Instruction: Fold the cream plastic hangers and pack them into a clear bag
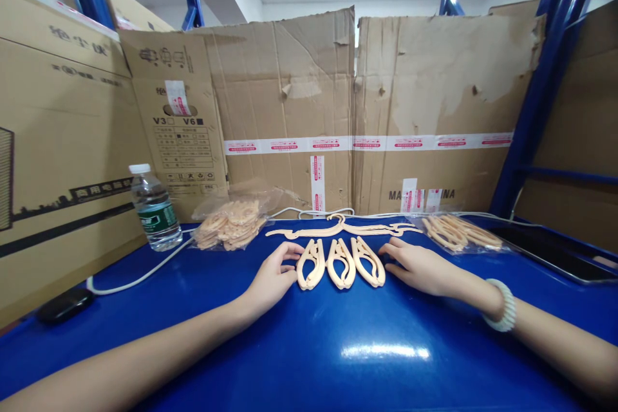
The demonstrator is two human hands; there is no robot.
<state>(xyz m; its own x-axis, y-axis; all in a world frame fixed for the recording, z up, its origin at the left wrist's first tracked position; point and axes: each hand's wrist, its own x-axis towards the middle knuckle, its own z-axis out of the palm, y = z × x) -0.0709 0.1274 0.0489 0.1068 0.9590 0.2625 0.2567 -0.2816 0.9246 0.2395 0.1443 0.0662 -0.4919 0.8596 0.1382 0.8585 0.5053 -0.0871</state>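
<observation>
Fingers (291,248) of the left hand (273,277) are half curled and slightly parted, the grip loose, right beside the outer edge of the left folded hanger (318,262); whether they press on it I cannot tell. The right hand (410,265) mirrors this at the other end of the row, its fingers bent and parted next to the right folded hanger (360,264), contact again being hard to judge. Between these two lies the middle folded hanger (349,264), so that three cream-coloured pieces sit side by side on the blue table (309,347). Just behind them a spread-out hanger (342,224) of the same colour stretches crosswise, its hook pointing away. A pale bracelet (505,306) circles the right wrist. Farther out, clear bags hold more cream hangers: the left bag (232,224) heaped, the right bag (458,232) flatter, with a dark flat device (555,256) beside it. Toward the left stand a green-labelled water bottle (155,212) and, nearer the person, a small black object (65,306) by a white cable (130,284). Upright cardboard (284,90), crossed by printed tape (290,145), backs the table, with a blue post (545,90) at the right.
</observation>
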